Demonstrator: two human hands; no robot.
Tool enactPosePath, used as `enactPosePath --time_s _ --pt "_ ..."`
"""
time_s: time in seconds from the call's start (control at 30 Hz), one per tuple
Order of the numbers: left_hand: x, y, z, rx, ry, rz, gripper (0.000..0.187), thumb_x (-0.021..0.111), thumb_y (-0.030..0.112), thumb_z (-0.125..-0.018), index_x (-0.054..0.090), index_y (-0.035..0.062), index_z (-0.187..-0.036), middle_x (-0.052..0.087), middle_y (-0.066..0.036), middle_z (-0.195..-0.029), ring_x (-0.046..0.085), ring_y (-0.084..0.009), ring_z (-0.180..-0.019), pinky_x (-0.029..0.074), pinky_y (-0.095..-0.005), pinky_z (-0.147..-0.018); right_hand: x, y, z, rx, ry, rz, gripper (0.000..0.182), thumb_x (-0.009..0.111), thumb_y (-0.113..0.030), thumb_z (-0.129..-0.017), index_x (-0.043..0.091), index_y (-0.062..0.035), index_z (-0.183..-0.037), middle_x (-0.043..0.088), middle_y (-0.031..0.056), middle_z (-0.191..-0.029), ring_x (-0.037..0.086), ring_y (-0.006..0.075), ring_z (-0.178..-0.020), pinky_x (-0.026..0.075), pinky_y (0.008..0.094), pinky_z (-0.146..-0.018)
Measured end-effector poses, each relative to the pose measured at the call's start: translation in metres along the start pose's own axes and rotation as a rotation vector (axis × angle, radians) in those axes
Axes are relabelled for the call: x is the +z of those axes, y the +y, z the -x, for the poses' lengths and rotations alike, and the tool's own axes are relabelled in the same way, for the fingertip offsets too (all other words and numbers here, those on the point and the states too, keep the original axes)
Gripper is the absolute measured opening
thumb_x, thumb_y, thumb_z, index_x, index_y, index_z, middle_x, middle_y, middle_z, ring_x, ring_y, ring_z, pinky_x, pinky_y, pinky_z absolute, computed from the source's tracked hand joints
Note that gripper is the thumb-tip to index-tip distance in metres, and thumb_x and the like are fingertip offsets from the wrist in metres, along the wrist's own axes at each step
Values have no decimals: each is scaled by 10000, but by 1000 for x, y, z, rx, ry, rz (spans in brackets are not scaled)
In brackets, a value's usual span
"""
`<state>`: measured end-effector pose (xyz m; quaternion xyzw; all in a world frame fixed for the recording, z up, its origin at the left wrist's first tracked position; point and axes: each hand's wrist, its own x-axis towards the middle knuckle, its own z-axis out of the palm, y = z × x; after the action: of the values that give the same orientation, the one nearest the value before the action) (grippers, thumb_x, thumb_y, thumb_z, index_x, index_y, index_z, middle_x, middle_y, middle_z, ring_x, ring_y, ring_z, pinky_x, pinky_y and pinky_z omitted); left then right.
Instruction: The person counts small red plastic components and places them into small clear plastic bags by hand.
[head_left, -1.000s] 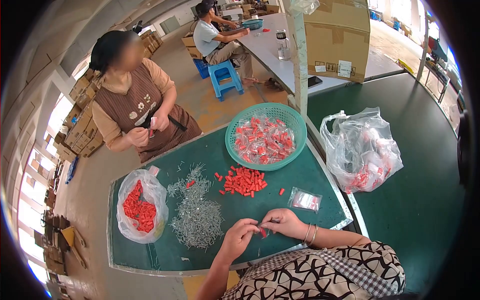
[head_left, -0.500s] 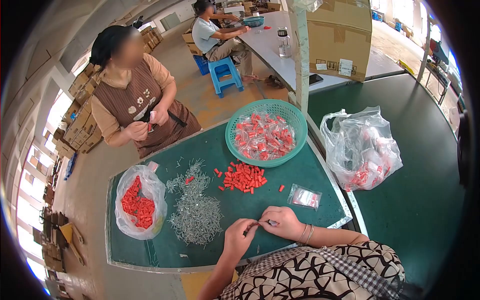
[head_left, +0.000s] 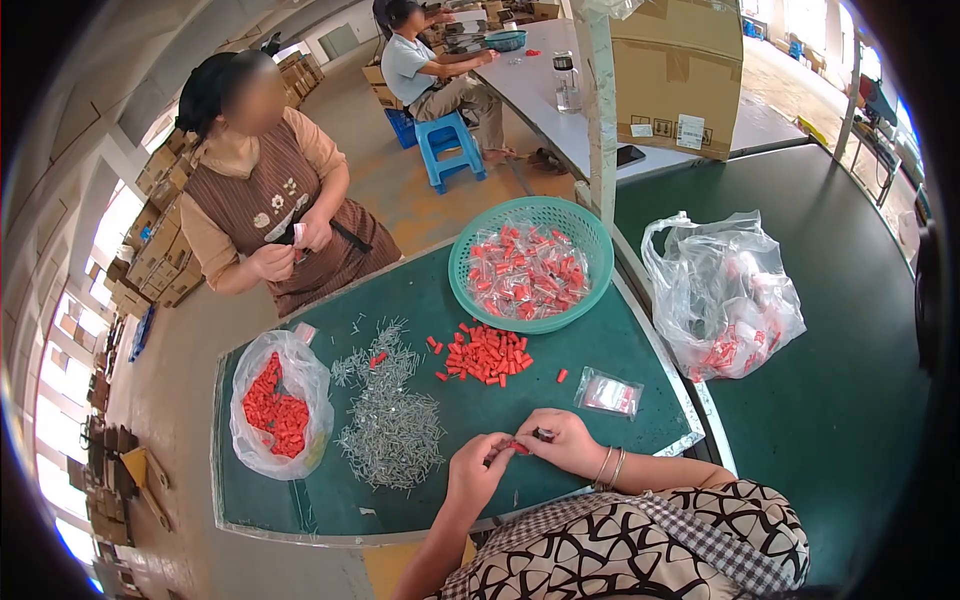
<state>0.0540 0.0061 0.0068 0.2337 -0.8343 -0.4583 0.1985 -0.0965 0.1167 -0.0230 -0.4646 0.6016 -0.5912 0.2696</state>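
My left hand (head_left: 476, 470) and my right hand (head_left: 564, 443) meet above the green table's near edge, fingertips pinched together. Between them shows a small red plastic piece (head_left: 520, 448), mostly hidden by the fingers. Something dark shows at the fingers of both hands. Beyond them lies a pile of short red plastic cylinders (head_left: 485, 356), with one loose red cylinder (head_left: 562, 376) to its right. A heap of metal screws or nails (head_left: 392, 440) spreads to the left. Right of that loose piece rests a flat clear packet (head_left: 609, 393).
A green basket (head_left: 462, 290) holds packed red pieces. A white bag (head_left: 318, 375) of red pieces stands left; another plastic bag (head_left: 690, 265) lies right. Across the table a co-worker (head_left: 290, 200) handles a small item. A post (head_left: 604, 120) and carton (head_left: 670, 80) stand behind.
The red piece now shows between my fingertips, where it did not show before. My hands have shifted only slightly. The co-worker's hands moved a little.
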Motion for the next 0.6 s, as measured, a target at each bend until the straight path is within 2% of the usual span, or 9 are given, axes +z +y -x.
enactPosePath --time_s 0.07,0.2,0.37,0.47,0.57,0.6 --pt "-1 -2 -1 -76 13 94 156 675 -5 -841 671 -6 -997 656 -70 -858 636 -124 -707 504 -243 -644 1 2 -1 -5 15 -15 44 691 -77 -848 688 -49 -882 651 59 -824 617 164 -677 493 272 -604" --pt "-3 -12 -2 -280 -30 321 142 687 0 -840 677 -12 -981 635 -36 -856 598 -77 -718 482 -220 -644 -1 1 -1 -69 -27 78 53 696 -93 -846 690 -54 -882 657 70 -829 639 198 -700 509 297 -620" --pt "-2 -8 0 -185 -47 104 142 702 1 -832 685 -5 -972 626 -26 -840 577 -70 -700 475 -218 -639 -4 -2 -2 -165 -83 186 58 695 -106 -845 689 -62 -883 656 81 -824 655 239 -722 519 335 -630" --pt "-4 0 1 -167 -54 85 138 700 2 -836 685 -5 -973 634 -21 -844 581 -67 -705 477 -213 -644 -6 -7 -1 -195 -94 212 50 688 -94 -848 689 -59 -883 647 79 -810 649 227 -715 516 320 -627" --pt "-6 -4 1 -197 -64 193 135 694 1 -844 682 -9 -978 648 -20 -861 593 -66 -719 482 -207 -657 -5 1 0 -105 -102 28 58 686 -91 -851 693 -55 -896 641 77 -807 640 210 -707 508 300 -617" --pt "-5 -7 1 -213 -68 246 134 691 1 -846 681 -10 -979 653 -21 -867 598 -66 -724 484 -206 -662 -3 6 1 31 -111 -123 62 688 -90 -849 694 -53 -900 637 77 -804 636 205 -704 504 296 -613"
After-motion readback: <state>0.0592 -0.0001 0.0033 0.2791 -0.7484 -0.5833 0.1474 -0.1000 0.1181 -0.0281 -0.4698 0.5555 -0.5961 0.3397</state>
